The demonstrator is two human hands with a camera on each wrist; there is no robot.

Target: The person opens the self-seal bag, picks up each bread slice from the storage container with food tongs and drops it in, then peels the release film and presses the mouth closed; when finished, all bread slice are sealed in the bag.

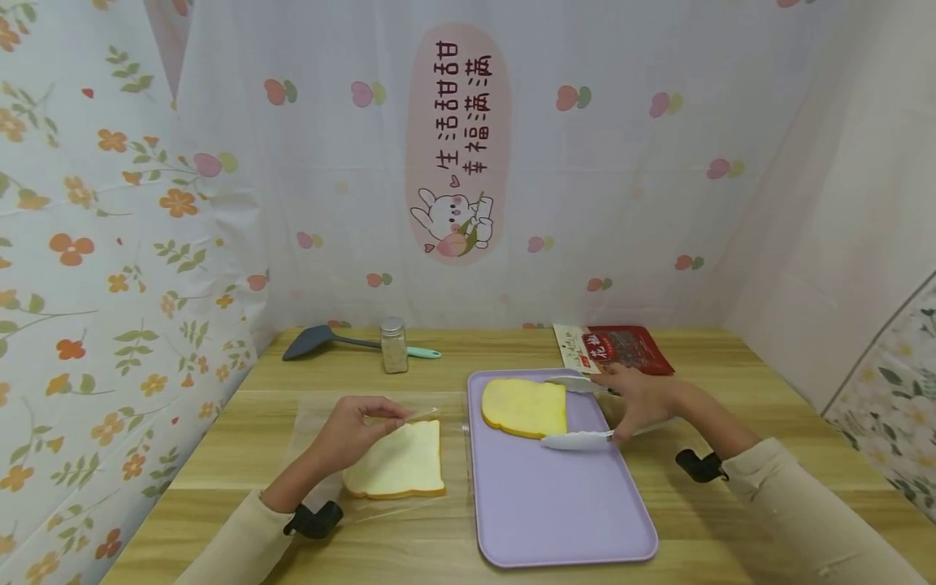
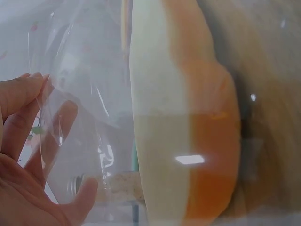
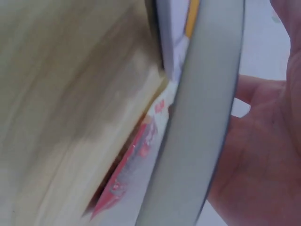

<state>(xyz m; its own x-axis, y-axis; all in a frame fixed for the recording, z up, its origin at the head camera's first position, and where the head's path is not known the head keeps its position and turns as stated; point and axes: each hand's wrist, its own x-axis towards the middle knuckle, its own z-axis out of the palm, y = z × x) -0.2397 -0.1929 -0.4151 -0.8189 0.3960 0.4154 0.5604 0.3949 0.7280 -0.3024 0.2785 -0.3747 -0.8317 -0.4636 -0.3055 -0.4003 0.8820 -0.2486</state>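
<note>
Between thumb and finger, my left hand pinches the edge of a clear plastic bag. A white bread slice with an orange-brown crust lies under the clear film, just below that hand. On the lilac tray rests a yellow bread slice. My right hand grips metal tongs whose arms are spread, one tip near the slice's far right corner and the other by its near right corner. One broad tong arm crosses the right wrist view and hides part of the fingers.
At the back left lie a grey spatula with a mint handle end and a standing glass spice jar. A red-and-white spice packet lies behind the tray. Patterned cloth hangs around the wooden table.
</note>
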